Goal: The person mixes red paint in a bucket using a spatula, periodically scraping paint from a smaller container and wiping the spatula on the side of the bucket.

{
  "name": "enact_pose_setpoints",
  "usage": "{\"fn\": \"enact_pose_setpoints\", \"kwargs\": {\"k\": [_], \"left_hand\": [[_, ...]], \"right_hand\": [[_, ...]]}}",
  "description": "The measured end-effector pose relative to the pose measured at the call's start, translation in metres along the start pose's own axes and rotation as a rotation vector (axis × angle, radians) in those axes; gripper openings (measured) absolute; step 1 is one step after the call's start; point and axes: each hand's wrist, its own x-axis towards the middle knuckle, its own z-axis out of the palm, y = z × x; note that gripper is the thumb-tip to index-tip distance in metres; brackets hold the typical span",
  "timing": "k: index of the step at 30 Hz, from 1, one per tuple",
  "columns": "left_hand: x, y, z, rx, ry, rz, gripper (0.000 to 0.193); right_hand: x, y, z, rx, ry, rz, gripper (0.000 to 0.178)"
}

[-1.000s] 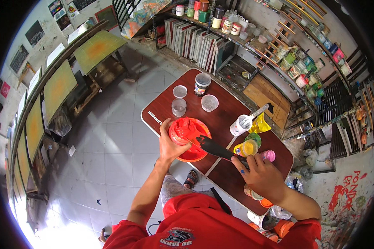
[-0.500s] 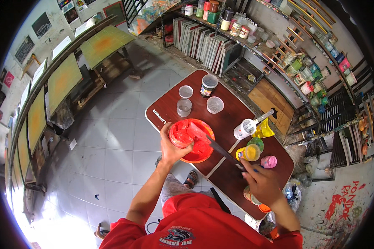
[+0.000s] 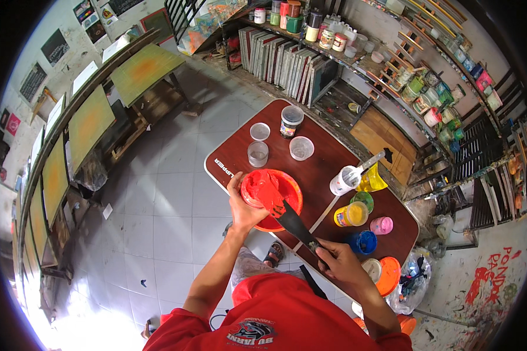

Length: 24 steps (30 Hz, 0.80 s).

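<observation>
My left hand (image 3: 243, 209) is wrapped round a small tub of red paint (image 3: 253, 186), holding it at the left rim of a red-orange bucket (image 3: 298, 196). Red paint coats the inside of the bucket. In my right hand (image 3: 341, 261) is the handle of a black spatula (image 3: 296, 226). Its paint-covered blade reaches up to the tub's mouth, above the bucket. Where exactly the blade meets the tub is hard to see under the paint.
On the brown table (image 3: 328, 164) stand clear plastic cups (image 3: 301, 148), a black-labelled jar (image 3: 291, 121), a white tub (image 3: 344, 181), and yellow (image 3: 351, 215), pink (image 3: 382, 226) and blue (image 3: 364, 242) paint containers. An orange lid (image 3: 389, 276) lies near the right edge. Shelves of paint pots stand behind.
My right hand has moved down and left, turning the spatula more steeply, with its blade lower over the bucket. The blue container and the orange lid have come into fuller view.
</observation>
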Motion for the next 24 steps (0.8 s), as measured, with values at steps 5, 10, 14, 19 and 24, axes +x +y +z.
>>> {"fn": "enact_pose_setpoints", "kwargs": {"k": [5,10,14,19,24], "left_hand": [[0.001,-0.004,0.003,0.017,-0.005,0.03,0.118],[-0.002,-0.006,0.001,0.036,0.003,0.015,0.116],[-0.003,-0.012,0.003,0.007,0.06,-0.028,0.115],[-0.001,-0.008,-0.006,0.074,0.016,0.02,0.114],[0.001,0.004,-0.01,0.026,-0.034,0.004,0.114]], "right_hand": [[-0.013,-0.008,-0.012,-0.09,-0.01,0.047,0.042],[-0.031,-0.041,-0.024,-0.193,-0.005,0.108,0.037],[-0.058,-0.06,-0.027,-0.302,0.081,0.112,0.038],[-0.062,-0.06,-0.019,-0.441,0.261,-0.136,0.039],[-0.029,-0.035,0.009,-0.457,0.312,-0.347,0.039]]}}
